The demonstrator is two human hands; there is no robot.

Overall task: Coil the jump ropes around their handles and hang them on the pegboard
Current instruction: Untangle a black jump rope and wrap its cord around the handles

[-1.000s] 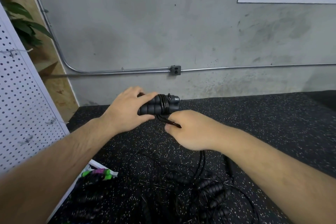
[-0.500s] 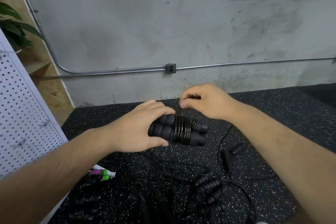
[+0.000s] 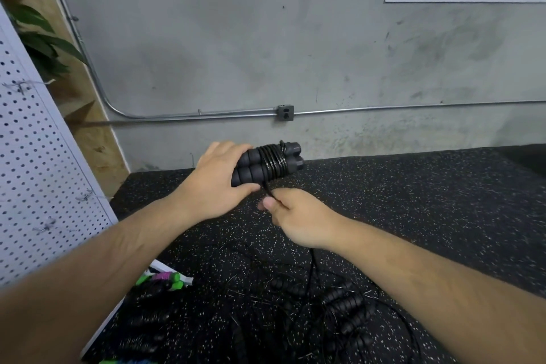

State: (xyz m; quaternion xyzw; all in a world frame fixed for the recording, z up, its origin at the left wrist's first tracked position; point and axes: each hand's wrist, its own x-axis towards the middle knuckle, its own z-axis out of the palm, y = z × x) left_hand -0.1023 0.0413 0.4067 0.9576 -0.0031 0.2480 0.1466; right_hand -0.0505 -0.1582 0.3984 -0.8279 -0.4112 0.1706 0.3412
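My left hand grips a pair of black ribbed jump rope handles held side by side, with several turns of black rope wound round their middle. My right hand sits just below the handles and pinches the free length of rope, which runs taut up to the coil. The rest of that rope trails down past my right wrist to the floor. The white pegboard leans at the left with small metal hooks in it.
More black jump ropes lie tangled on the speckled black rubber mat below my arms. A rope with green and purple handles lies by the pegboard's foot. A grey concrete wall with a conduit stands close behind.
My right hand has swung from above the handles to below them, carrying the rope round for another turn. My left hand has lifted the handles up and away.
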